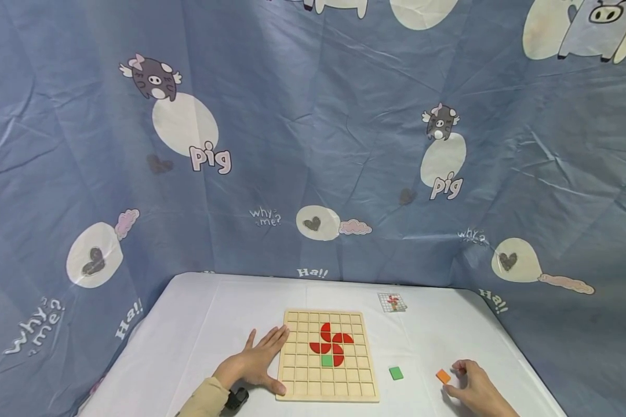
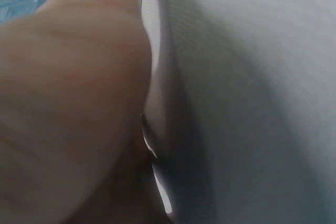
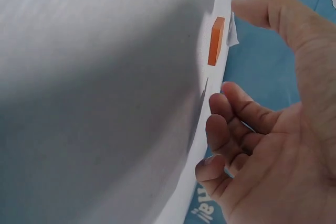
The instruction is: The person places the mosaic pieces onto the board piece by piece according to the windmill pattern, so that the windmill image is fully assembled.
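Note:
A wooden grid board (image 1: 326, 399) lies on the white table. Against its left edge rests my left hand (image 1: 261, 360), thumb and fingers spread. Several red quarter-round pieces (image 1: 339, 337) form a pinwheel on the board, with a green square tile (image 1: 327, 361) set below it. Off to the right, my right hand (image 1: 475, 387) is beside an orange square tile (image 1: 443, 376). In the right wrist view its thumb and loosely bent fingers stand apart, and the orange tile (image 3: 216, 41) sits beyond them on the cloth. The left wrist view is mostly filled by my blurred left hand (image 2: 73, 98).
A loose green square tile (image 1: 396, 373) lies between the board and the orange tile. Behind it is a small card (image 1: 392, 302) printed with a grid and a red pinwheel. A blue patterned curtain (image 1: 271, 174) surrounds the table's back and sides.

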Action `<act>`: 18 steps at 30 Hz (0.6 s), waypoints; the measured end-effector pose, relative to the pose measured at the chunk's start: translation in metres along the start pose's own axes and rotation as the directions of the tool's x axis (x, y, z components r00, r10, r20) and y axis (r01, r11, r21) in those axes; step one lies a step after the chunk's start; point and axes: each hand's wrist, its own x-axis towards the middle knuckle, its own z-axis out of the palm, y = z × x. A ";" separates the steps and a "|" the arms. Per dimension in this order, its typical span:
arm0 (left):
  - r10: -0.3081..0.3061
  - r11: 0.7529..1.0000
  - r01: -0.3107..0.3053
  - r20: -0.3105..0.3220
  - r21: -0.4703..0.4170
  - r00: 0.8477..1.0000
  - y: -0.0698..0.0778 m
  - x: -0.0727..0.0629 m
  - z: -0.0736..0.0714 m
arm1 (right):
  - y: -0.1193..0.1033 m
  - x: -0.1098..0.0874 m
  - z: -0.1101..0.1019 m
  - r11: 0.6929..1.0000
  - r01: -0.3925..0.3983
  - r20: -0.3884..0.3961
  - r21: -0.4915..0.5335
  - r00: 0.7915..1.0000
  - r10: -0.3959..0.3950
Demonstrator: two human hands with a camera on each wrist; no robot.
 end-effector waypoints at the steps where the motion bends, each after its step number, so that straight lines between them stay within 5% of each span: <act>1: 0.001 1.000 -0.001 0.000 -0.002 1.000 0.000 0.000 0.000 | 0.000 0.001 0.001 1.000 -0.006 0.004 0.006 1.000 0.006; 18: 0.008 1.000 -0.008 0.011 -0.008 1.000 0.002 -0.002 -0.003 | -0.008 0.003 0.008 0.985 -0.124 0.049 0.124 0.992 0.119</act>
